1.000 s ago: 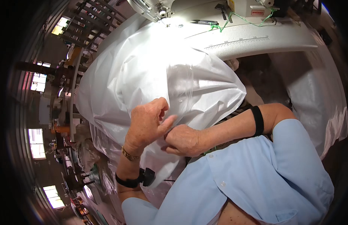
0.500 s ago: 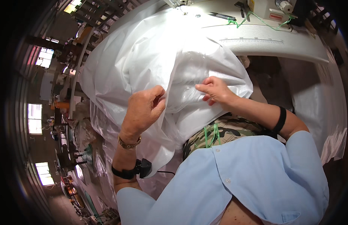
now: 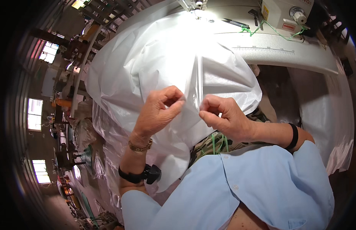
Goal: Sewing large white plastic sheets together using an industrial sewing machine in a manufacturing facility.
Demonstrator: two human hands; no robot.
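A large white woven plastic sheet (image 3: 120, 84) drapes in folds from under the lit presser foot (image 3: 197, 14) of a sewing machine down over my lap. My left hand (image 3: 160, 109) is closed in a pinch on the sheet, left of a straight upright fold. Just right of that fold, my right hand (image 3: 227, 117) is pinched too, thumb against forefinger, on the sheet's near part. A small gap separates the fingertips of the two hands. What lies right between the fingertips is hard to see.
On the machine bed (image 3: 262, 55), which bears a printed scale, lie black thread snips (image 3: 236, 23), a small dark tool (image 3: 256, 18) and a green strand (image 3: 273, 28). The machine head (image 3: 287, 13) stands at the far right. Racks and equipment (image 3: 70, 153) line the left side.
My right hand has come nearer and closed from spread fingers into a pinch. My left hand has shifted right, still pinched. The sheet between them now forms a straighter fold.
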